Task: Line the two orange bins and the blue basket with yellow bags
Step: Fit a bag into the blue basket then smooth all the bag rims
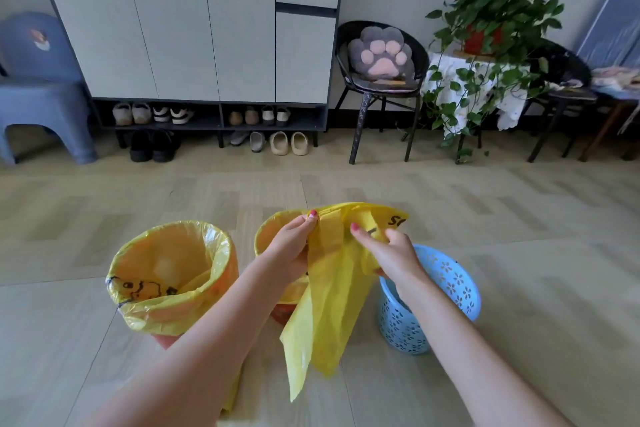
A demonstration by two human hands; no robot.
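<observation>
A loose yellow bag [329, 302] hangs in the air between my hands, its bottom trailing toward the floor. My left hand [292, 246] pinches its top edge on the left. My right hand [384, 253] grips the bag's top on the right. The left orange bin [162, 340] stands on the floor with a yellow liner [173, 274] folded over its rim. The second orange bin [282, 312], also yellow-lined, is mostly hidden behind my left hand and the bag. The blue basket [446, 288] stands at the right, under my right wrist, with no bag in it.
A grey shoe cabinet [194, 28] with shoes beneath lines the back wall. A blue plastic chair [38, 87] stands at the left, a black chair [381, 80] with a paw cushion and a potted plant [485, 45] at the right. Wooden floor [519, 236] surrounds the bins.
</observation>
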